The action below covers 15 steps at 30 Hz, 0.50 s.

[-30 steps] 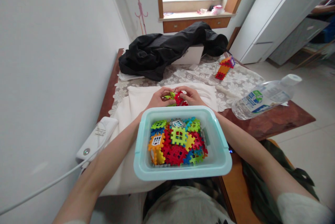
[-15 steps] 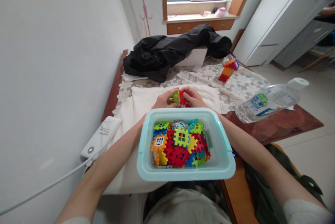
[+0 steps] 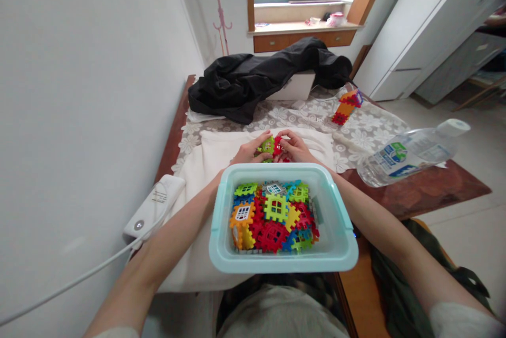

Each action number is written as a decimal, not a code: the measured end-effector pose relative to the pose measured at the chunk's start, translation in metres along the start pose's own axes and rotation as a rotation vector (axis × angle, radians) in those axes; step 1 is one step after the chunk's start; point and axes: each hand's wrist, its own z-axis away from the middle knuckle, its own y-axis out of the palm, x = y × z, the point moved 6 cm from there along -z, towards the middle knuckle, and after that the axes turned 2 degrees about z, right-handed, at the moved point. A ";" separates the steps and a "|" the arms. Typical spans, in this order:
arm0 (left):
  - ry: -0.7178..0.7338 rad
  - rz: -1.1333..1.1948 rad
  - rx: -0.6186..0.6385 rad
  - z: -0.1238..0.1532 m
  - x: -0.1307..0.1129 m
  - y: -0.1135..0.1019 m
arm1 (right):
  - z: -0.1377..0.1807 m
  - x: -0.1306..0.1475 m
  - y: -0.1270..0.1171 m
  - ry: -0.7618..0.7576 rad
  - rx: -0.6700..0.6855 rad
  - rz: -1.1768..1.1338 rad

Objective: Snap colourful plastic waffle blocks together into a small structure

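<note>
I see my left hand [image 3: 248, 152] pinching a green block [image 3: 268, 144] and my right hand [image 3: 295, 148] pinching a red block [image 3: 278, 146], edges touching between them, just beyond the bin [image 3: 340, 222].

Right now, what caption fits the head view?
Both hands, left hand and right hand, hold green and red blocks beyond a tub of blocks.

Bare forearms, pale sleeves, grey trousers

Pale turquoise bin [image 3: 340, 245], black jacket [image 3: 253, 82], white floral lace tablecloth [image 3: 367, 129].
</note>
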 end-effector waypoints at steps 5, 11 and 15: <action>0.056 -0.045 0.054 0.000 -0.003 0.002 | 0.000 0.002 -0.004 0.014 -0.004 -0.036; 0.102 -0.054 0.066 0.001 -0.009 0.003 | 0.001 0.005 -0.005 0.019 -0.019 -0.096; 0.084 -0.070 0.073 0.001 -0.010 0.003 | -0.002 0.003 -0.007 -0.007 -0.053 -0.040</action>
